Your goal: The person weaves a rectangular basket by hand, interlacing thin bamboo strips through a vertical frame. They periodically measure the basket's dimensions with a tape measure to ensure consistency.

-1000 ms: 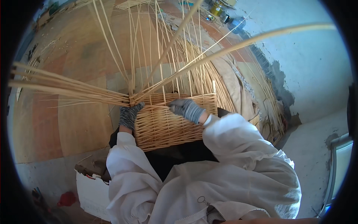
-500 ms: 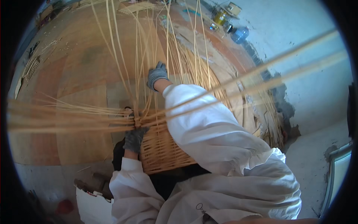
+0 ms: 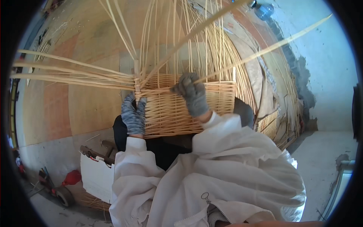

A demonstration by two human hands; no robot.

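A partly woven wicker basket (image 3: 166,113) rests at my lap with its long side facing me. My left hand (image 3: 133,116), in a grey glove, grips the basket's left corner, thumb on the near wall and fingers round the end. At the rim, my gloved right hand (image 3: 193,95) is closed on a pale wicker rod (image 3: 264,55), whose long end slants up to the right. Upright stakes (image 3: 174,38) rise from the far side. A bunch of long rods (image 3: 75,72) sticks out left from the corner post (image 3: 137,73).
A pile of loose rods (image 3: 236,72) lies on sacking beyond the basket at right, near the wall (image 3: 321,75). Plywood boards (image 3: 90,49) cover the floor. A blue water bottle (image 3: 264,11) stands far right; a torn white board (image 3: 95,176) is at lower left.
My right hand has come back from among the far stakes to the basket's near rim and now holds a rod. The view has shifted, showing more of the basket. My left hand stays at the left corner.
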